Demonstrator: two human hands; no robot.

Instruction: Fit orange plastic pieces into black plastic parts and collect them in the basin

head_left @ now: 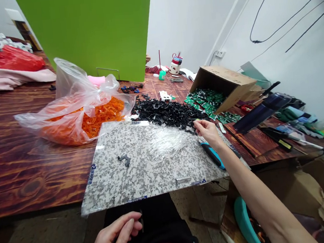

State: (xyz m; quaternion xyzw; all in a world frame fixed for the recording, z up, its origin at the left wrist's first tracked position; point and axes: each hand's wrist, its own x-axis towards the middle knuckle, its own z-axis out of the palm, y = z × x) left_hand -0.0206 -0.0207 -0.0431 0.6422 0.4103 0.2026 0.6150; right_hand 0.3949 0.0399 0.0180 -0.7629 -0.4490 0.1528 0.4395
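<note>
My right hand (pixel 208 131) reaches to the right edge of a heap of small black plastic parts (pixel 163 111), thumb and fingers pinched together. What it pinches is too small to make out. Low in front of my lap, my left hand (pixel 115 236) has its fingers curled in, with a thin dark sliver at the fingertips that I cannot identify. Between the hands lies a speckled grey board (pixel 144 180). On it are a single dark plastic part (pixel 124 160), a spread of thin clear strands (pixel 168 140), a small metal pin (pixel 183 179) and a blue-and-black tool handle (pixel 213 155), partly behind my right forearm.
A clear bag of orange parts (pixel 101 117) stands at the left. Green circuit boards (pixel 205 100) spill from a tipped cardboard box (pixel 227 81). A dark blue flask (pixel 261 112) lies at the right. A green panel (pixel 91 36) rises behind; a teal basin (pixel 243 224) sits below.
</note>
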